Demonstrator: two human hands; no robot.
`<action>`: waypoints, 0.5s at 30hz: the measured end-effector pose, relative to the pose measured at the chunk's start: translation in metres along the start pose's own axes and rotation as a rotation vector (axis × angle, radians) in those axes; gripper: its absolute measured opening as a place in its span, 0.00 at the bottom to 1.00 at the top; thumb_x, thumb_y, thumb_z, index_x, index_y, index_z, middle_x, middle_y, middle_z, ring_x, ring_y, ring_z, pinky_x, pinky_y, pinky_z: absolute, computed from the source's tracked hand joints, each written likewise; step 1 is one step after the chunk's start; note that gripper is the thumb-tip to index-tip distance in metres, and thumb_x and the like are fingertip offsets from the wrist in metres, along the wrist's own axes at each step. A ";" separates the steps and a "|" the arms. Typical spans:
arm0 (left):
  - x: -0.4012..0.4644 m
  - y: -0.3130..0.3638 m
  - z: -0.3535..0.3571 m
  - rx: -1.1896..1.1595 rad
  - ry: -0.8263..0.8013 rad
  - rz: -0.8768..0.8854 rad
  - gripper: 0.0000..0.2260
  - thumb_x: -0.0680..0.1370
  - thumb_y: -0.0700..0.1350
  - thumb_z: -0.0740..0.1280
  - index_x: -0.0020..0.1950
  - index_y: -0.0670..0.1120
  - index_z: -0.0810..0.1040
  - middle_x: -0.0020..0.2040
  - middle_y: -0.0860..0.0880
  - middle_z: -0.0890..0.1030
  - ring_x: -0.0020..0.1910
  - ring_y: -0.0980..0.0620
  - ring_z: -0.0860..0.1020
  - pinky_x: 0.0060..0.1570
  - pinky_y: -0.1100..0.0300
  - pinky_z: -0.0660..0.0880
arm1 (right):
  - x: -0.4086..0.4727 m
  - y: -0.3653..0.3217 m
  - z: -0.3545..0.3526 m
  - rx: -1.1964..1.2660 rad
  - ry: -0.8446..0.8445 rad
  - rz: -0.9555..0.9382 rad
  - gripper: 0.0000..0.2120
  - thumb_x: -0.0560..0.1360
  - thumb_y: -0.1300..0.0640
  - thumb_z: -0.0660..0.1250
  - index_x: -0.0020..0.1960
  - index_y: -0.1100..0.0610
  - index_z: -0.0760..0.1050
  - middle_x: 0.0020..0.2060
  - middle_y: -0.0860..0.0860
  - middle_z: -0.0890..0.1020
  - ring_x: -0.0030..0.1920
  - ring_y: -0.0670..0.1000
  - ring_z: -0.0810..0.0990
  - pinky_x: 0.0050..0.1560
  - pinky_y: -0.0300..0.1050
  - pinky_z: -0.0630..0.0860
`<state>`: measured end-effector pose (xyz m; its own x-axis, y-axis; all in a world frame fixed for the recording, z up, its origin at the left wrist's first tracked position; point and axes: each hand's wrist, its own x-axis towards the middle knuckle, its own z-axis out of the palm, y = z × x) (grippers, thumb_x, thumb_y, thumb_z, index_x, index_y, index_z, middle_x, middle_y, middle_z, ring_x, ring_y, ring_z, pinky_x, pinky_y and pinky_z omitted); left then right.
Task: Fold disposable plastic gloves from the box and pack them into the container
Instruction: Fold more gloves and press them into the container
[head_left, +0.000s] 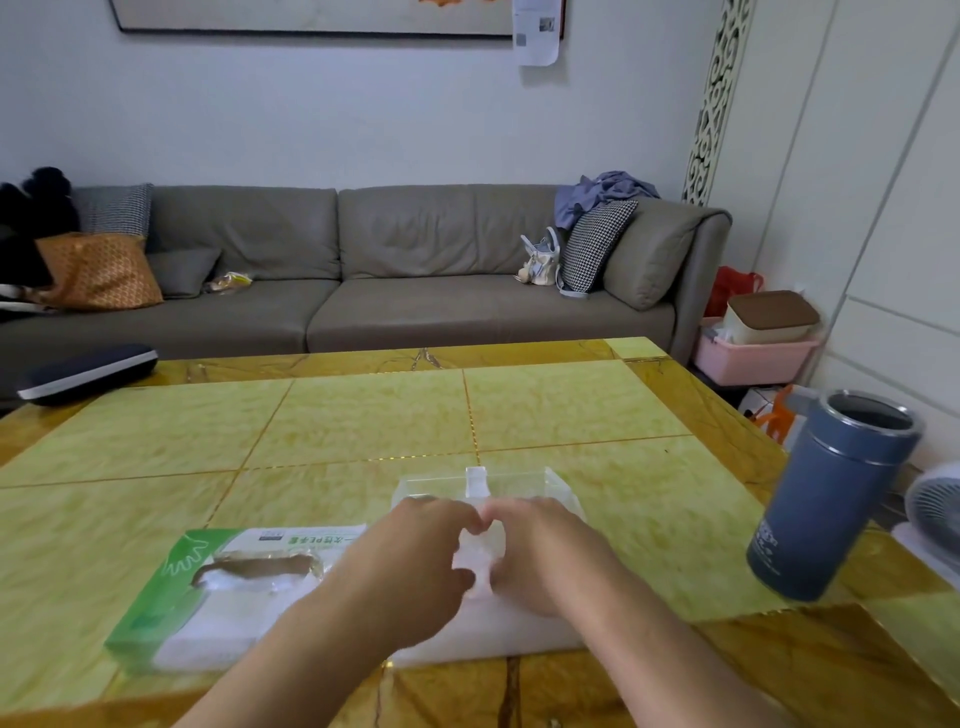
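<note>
On the yellow-tiled table (363, 415) lay the green glove box (218, 587), torn open, the clear container (519, 483) just behind both hands, and the left hand (410, 551) and right hand (540, 551) pinched a half-folded glove (475, 558), with packing seemingly not yet done.

The counter (363, 415) is covered with glossy, smooth tiles veined like yellow-green marble. The box (218, 587) is made of printed cardboard, slightly shiny. The container (524, 483) is of clear, smooth plastic. The glove (475, 561) appears thin, translucent film, though blurred. The flask (826, 499) is finished matt blue, with a metal rim.
</note>
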<state>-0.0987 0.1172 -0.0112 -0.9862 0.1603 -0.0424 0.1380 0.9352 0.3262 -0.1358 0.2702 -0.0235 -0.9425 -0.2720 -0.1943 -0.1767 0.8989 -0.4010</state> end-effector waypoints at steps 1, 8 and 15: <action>-0.004 0.002 -0.001 0.058 0.072 0.030 0.18 0.81 0.49 0.69 0.70 0.60 0.73 0.60 0.60 0.74 0.61 0.58 0.73 0.57 0.64 0.72 | 0.000 0.000 -0.001 -0.009 -0.028 0.005 0.25 0.75 0.57 0.64 0.70 0.38 0.72 0.64 0.46 0.77 0.53 0.50 0.80 0.48 0.45 0.75; 0.009 0.015 0.006 0.143 -0.016 -0.086 0.17 0.79 0.46 0.68 0.68 0.51 0.76 0.61 0.53 0.74 0.61 0.50 0.75 0.55 0.57 0.75 | -0.003 -0.006 -0.004 -0.069 -0.109 0.042 0.27 0.77 0.46 0.69 0.74 0.34 0.69 0.73 0.45 0.73 0.68 0.46 0.76 0.66 0.48 0.76; 0.026 0.015 0.012 0.174 -0.227 -0.249 0.10 0.78 0.47 0.69 0.53 0.49 0.69 0.40 0.53 0.71 0.34 0.57 0.70 0.31 0.62 0.65 | 0.006 -0.003 0.005 -0.106 -0.135 0.136 0.29 0.74 0.43 0.74 0.73 0.33 0.71 0.71 0.49 0.66 0.53 0.53 0.83 0.55 0.46 0.76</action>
<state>-0.1211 0.1396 -0.0192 -0.9486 -0.0308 -0.3151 -0.0702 0.9909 0.1146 -0.1393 0.2643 -0.0276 -0.9144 -0.1825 -0.3614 -0.0857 0.9597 -0.2677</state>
